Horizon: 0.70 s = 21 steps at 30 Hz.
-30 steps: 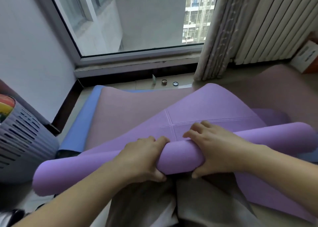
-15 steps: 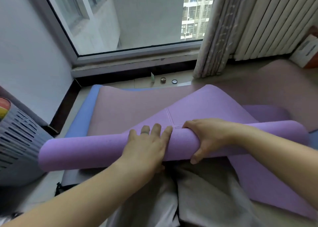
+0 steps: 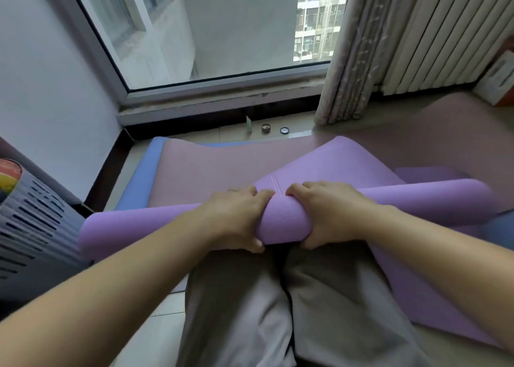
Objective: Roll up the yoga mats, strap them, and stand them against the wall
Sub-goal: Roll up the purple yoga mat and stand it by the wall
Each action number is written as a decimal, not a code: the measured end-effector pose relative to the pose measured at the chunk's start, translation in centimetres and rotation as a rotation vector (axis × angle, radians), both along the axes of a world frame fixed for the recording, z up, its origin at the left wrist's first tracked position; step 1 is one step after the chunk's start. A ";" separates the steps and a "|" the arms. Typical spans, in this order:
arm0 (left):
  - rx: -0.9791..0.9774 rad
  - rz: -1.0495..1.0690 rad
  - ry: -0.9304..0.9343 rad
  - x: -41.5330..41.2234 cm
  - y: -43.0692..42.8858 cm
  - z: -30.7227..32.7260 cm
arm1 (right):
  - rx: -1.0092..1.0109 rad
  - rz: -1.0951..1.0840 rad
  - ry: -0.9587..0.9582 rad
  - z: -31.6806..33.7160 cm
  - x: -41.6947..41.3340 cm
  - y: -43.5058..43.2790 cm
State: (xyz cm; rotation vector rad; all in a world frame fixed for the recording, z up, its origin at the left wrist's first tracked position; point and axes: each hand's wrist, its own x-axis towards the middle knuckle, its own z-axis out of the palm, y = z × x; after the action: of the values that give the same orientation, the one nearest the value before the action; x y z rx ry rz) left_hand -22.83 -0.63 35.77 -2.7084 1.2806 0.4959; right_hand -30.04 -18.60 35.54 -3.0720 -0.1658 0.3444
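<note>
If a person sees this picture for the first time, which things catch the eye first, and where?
First, the half-rolled purple mat lies across the middle, gripped at its centre by the left hand and the right hand. Beyond it, a pink mat lies flat over a blue mat on the floor. A large window fills the top.

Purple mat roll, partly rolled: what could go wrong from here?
1. The left hand and right hand both grip the purple mat roll near its middle, so its ends may loosen or telescope.
2. The unrolled part humps up askew over the pink mat, so the roll could wind crooked.
</note>
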 end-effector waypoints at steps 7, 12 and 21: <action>-0.201 0.023 -0.183 1.4 -0.3 3.2 | -0.134 0.100 -0.028 6.1 3.3 -0.7; -0.228 0.013 -0.004 0.2 0.1 7.3 | -0.054 0.082 0.143 10.9 2.2 -0.5; -0.068 -0.136 0.135 -6.3 1.9 1.8 | 0.021 0.069 0.220 3.8 -7.4 0.9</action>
State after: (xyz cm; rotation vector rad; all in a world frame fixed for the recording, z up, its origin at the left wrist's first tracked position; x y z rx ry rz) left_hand -29.09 1.30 37.53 -2.6574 1.5301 0.6408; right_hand -37.46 -17.66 39.34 -2.9847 -0.2648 0.6742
